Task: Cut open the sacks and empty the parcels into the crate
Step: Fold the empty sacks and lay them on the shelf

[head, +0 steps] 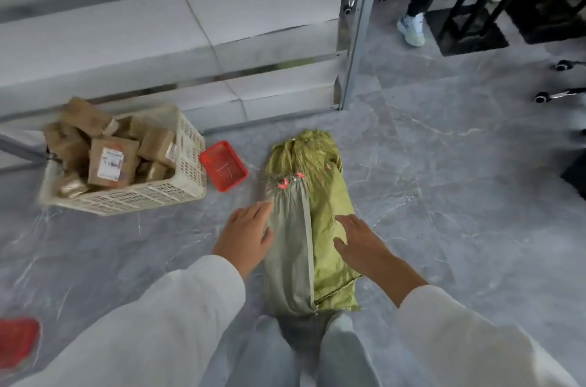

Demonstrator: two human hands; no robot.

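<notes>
Two bare hands rest on the sacks on the floor, fingers spread, pinching nothing: the left hand (245, 233) lies against the grey-green sack (290, 247), the right hand (358, 239) flat on the yellow-green sack (329, 193) beside it. Both sacks look tied shut, with pink ties near the grey one's neck. No cutting tool shows in either grip. The white crate (177, 187), already heaped with cardboard parcels (111, 161), stands to the left, a small red tray (223, 165) touching its corner. Risk, as I judge it: tipping more parcels onto that heap could spill them over the rim. Open floor lies right of the sacks; metal shelving (358, 37) closes the far side.
</notes>
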